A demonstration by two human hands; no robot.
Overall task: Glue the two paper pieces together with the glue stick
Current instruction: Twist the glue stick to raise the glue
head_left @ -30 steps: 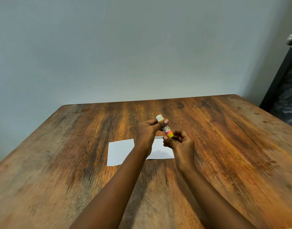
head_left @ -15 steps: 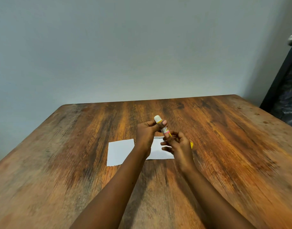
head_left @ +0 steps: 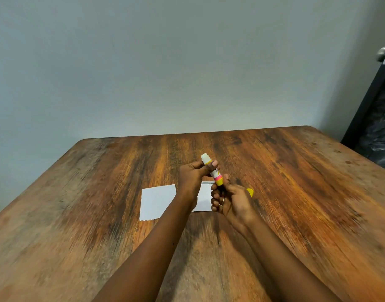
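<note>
The glue stick (head_left: pixel 212 171) is tilted in the air above the table, its white tip uncapped and pointing up and away. My left hand (head_left: pixel 192 175) grips its upper part between thumb and fingers. My right hand (head_left: pixel 228 199) pinches the yellow base from below, fingers curled. A yellow cap (head_left: pixel 250 192) shows at the right edge of my right hand; whether the hand holds it or it lies on the table I cannot tell. Two white paper pieces lie side by side below the hands: the left piece (head_left: pixel 157 201) is in plain view, the right piece (head_left: pixel 205 192) mostly hidden.
The wooden table (head_left: pixel 296 203) runs to a plain wall at the back. A dark door with a metal knob (head_left: pixel 382 53) stands at the far right, beyond the table's corner.
My right hand's fingers loosened from the stick's base half a second ago and now pinch it again. The yellow cap has come into view beside that hand. The left hand has stayed in place.
</note>
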